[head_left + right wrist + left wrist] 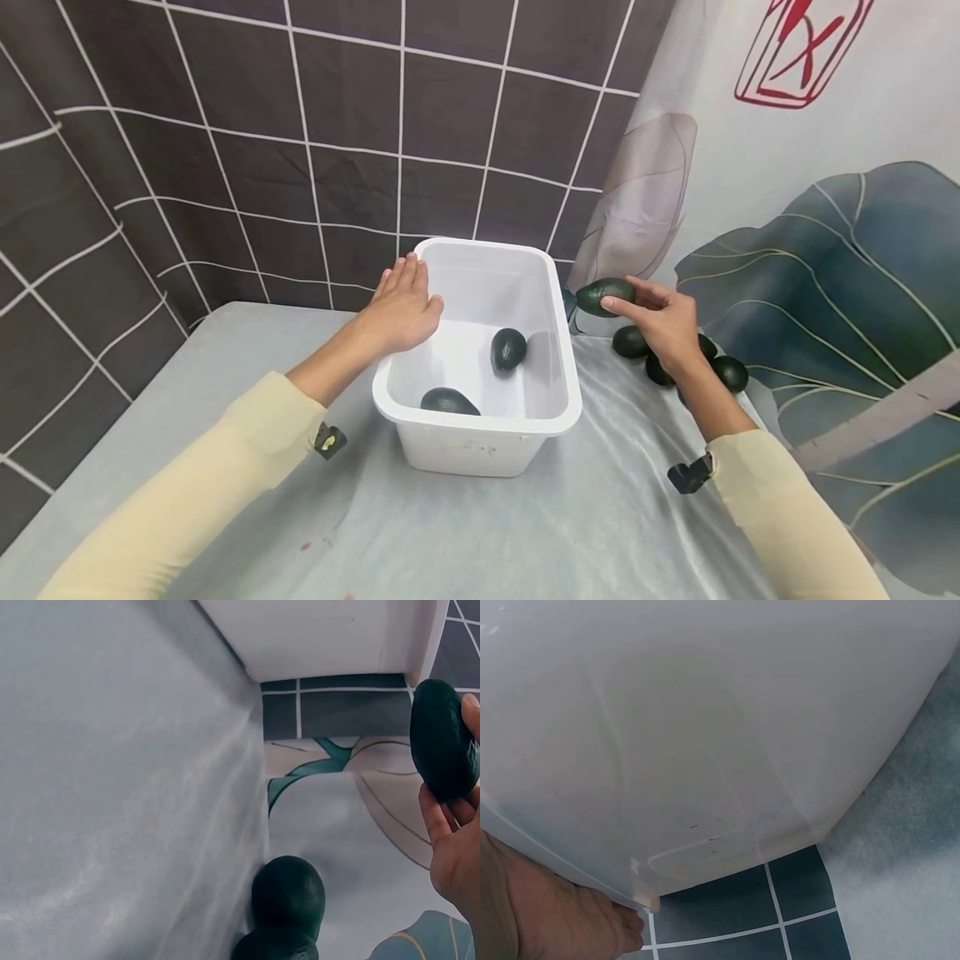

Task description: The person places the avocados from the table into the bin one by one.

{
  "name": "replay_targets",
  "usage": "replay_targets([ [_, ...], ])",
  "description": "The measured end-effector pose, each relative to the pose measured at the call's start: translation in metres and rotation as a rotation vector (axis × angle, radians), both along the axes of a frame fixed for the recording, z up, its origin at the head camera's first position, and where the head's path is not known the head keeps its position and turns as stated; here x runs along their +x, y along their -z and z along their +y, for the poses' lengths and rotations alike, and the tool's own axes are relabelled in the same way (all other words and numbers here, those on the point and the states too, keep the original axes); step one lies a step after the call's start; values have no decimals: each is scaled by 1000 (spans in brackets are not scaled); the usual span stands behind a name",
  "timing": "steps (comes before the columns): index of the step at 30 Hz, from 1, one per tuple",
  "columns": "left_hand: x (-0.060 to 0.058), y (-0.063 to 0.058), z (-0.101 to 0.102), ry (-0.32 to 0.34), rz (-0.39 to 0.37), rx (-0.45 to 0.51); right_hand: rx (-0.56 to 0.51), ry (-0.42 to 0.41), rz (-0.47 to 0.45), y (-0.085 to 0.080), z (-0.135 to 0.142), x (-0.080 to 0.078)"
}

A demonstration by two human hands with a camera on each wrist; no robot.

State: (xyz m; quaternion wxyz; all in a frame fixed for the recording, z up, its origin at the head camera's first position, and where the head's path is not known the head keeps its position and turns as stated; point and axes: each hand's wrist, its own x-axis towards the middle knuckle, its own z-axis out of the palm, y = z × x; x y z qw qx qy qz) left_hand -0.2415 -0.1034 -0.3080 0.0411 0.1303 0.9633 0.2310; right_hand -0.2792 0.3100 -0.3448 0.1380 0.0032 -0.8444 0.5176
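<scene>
My right hand (666,323) pinches a dark green avocado (604,297) between thumb and fingers, just off the right rim of a white plastic tub (480,450). The same held avocado (444,739) shows at the right side of the right wrist view. Inside the tub, one avocado (509,350) lies near the middle and another avocado (448,401) by the near wall. With fingers extended, my left hand (405,308) rests on the tub's left rim. In the left wrist view the tub's outer wall (705,750) fills most of the picture, the left hand (570,919) at its edge.
Several more avocados (729,374) lie in a cluster to the right of the tub, partly hidden by the right hand and wrist. A grey cloth (360,533) covers the table. Behind stand a dark tile-patterned curtain (345,100) and a leaf-printed sheet (840,275).
</scene>
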Motion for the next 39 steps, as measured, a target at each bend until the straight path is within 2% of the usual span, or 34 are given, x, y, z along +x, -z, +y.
replay_targets([
  [8,0,0,1,-5,-1,-2,5,-27,-8,-6,-5,-5],
  [15,-1,2,1,-6,5,1,17,-26,-3,-12,-10,-9],
  [22,0,2,0,-6,3,-1,-18,-26,18,-17,-16,-11],
  [27,0,2,0,-2,-2,0,10,-20,24,-20,-19,-13],
  [39,0,2,0,-6,-1,-1,-32,-30,46,-25,-22,-20],
])
